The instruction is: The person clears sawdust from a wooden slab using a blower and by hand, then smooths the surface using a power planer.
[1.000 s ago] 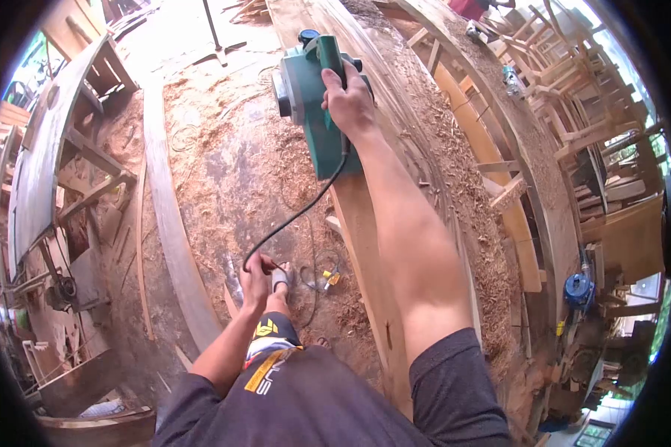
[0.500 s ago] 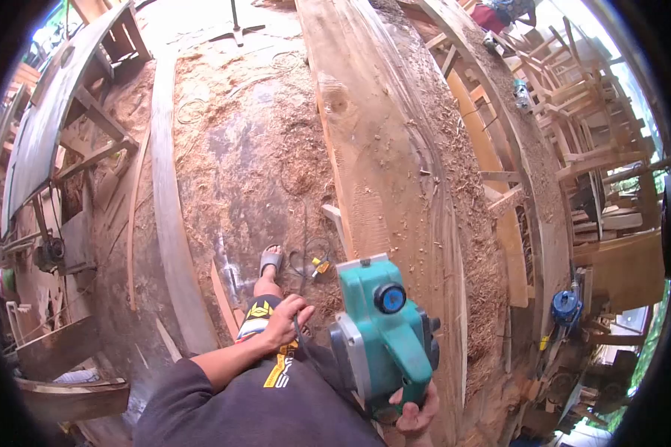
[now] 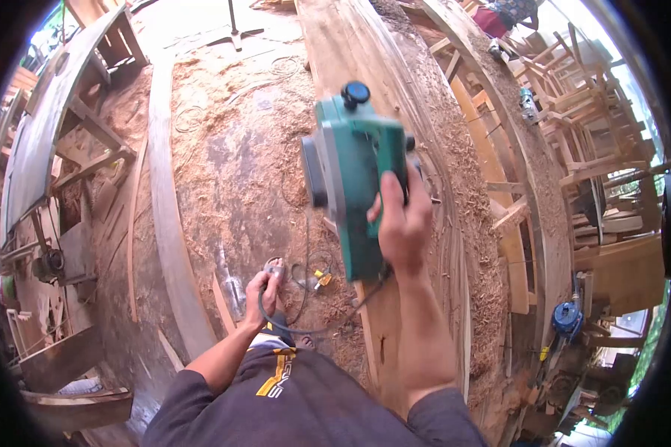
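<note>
A green electric planer (image 3: pixel 356 179) is over the long wooden plank (image 3: pixel 395 343), its front knob pointing away from me. My right hand (image 3: pixel 404 216) is wrapped around the planer's handle. The planer's power cord (image 3: pixel 313 330) runs from its rear, loops low across my front and reaches my left hand (image 3: pixel 263 293). That hand is closed on the cord, to the left of the plank and above my foot. Whether the planer's sole touches the wood is hidden from this angle.
Wood shavings (image 3: pixel 231 97) cover the floor and lie beside the plank. On a bench at right sits a blue power tool (image 3: pixel 567 319). A yellow plug (image 3: pixel 322 279) lies near my foot. Wooden frames (image 3: pixel 574 112) and a person (image 3: pixel 503 16) are at the far right.
My right hand has pushed the planer forward along the plank, away from my body. My left hand has moved slightly forward and left, drawing the cord into a visible loop.
</note>
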### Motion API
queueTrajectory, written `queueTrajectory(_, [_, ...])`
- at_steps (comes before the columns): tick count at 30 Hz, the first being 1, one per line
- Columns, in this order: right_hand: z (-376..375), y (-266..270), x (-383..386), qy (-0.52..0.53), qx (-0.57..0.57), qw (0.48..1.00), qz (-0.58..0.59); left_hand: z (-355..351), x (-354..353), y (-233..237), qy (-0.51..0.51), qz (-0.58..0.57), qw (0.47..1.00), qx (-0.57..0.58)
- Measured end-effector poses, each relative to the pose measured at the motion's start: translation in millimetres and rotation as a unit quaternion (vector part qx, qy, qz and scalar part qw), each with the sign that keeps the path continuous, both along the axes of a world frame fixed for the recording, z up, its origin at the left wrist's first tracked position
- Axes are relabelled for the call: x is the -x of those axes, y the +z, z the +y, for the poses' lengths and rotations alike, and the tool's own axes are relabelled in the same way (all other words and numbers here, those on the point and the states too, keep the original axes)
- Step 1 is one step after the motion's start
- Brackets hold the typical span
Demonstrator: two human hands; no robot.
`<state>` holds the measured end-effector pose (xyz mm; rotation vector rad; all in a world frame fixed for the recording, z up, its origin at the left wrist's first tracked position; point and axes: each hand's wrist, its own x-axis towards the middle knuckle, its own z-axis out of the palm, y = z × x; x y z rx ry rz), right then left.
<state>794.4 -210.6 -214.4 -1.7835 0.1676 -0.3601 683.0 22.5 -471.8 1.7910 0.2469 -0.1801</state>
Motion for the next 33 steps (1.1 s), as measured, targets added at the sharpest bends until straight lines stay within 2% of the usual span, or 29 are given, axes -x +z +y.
queueTrajectory(1, [4.1,4.9,-26.3,-0.009,0.017,1.0,0.0,3.3,-10.8,22.3,-0.012,0.027,0.999,-0.019])
queueTrajectory(2, [7.7,6.2,-50.7,-0.012,0.004,1.0,-0.003,5.9,-16.7,14.7,0.006,0.001,1.0,-0.012])
queueTrajectory(4, [6.1,-0.2,-97.5,0.0,-0.003,0.999,-0.032,5.8,-32.8,37.3,0.022,0.001,0.999,0.043])
queueTrajectory(5, [3.6,-2.7,-121.1,-0.012,0.015,1.0,-0.017,7.5,-38.6,24.2,0.028,0.003,0.997,0.068])
queueTrajectory(6, [-0.1,-12.6,-148.7,-0.025,0.058,0.996,-0.065,3.5,-43.4,40.6,0.041,0.017,0.999,-0.001])
queueTrajectory(8, [-6.0,-12.2,-171.5,0.028,0.052,0.996,-0.065,1.1,-51.2,35.3,0.068,0.069,0.988,0.117])
queueTrajectory(10, [-10.7,-27.5,-169.5,0.007,0.105,0.99,-0.096,3.8,-50.8,42.0,0.057,0.034,0.985,0.157])
queueTrajectory(14, [-14.6,-15.3,-24.7,-0.009,0.064,0.997,-0.048,2.8,-9.3,64.8,0.087,-0.018,0.98,0.179])
queueTrajectory(15, [-16.7,-7.3,31.8,-0.003,0.044,0.999,-0.031,10.1,7.1,54.7,0.061,-0.051,0.982,0.173])
queueTrajectory(18, [-26.4,-3.0,211.0,-0.011,0.038,0.999,0.001,6.8,81.7,76.6,-0.09,-0.11,0.99,-0.005])
queueTrajectory(19, [-28.7,2.6,275.6,-0.011,0.044,0.999,0.026,2.3,114.1,75.0,-0.128,-0.097,0.987,-0.019])
queueTrajectory(20, [-32.2,10.6,339.5,-0.013,0.057,0.997,0.053,-6.6,145.6,63.0,0.027,0.155,0.927,0.341])
queueTrajectory(21, [-34.7,16.7,404.8,-0.02,0.066,0.994,0.082,-4.9,178.1,54.1,-0.213,-0.06,0.975,0.019])
queueTrajectory(22, [-37.0,22.3,471.7,-0.024,0.082,0.991,0.1,-21.2,203.0,87.1,-0.311,-0.061,0.947,0.046])
queueTrajectory(23, [-40.9,11.6,548.5,-0.046,0.013,0.985,0.164,-18.8,229.1,75.1,-0.406,-0.079,0.91,-0.033])
queueTrajectory(24, [-43.8,6.5,614.3,-0.05,0.049,0.985,0.157,-30.7,246.4,96.9,-0.485,0.03,0.873,-0.045])
queueTrajectory(25, [-46.6,7.5,664.2,-0.064,0.064,0.982,0.163,-28.3,253.2,65.6,-0.646,-0.113,0.754,-0.026])
queueTrajectory(26, [-49.4,9.1,713.1,-0.078,0.079,0.979,0.169,-43.0,263.8,83.8,-0.697,-0.087,0.712,-0.015])
queueTrajectory(28, [-47.3,10.1,768.1,-0.11,0.042,0.967,0.225,-60.9,287.3,86.9,-0.746,-0.043,0.665,0.018])
queueTrajectory(31, [-48.2,15.2,762.7,-0.127,0.088,0.964,0.215,-78.4,283.4,97.8,-0.77,0.035,0.637,0.008])
queueTrajectory(33, [-51.0,17.7,723.8,-0.107,0.116,0.971,0.178,-79.9,272.1,99.0,-0.751,0.039,0.659,-0.022])
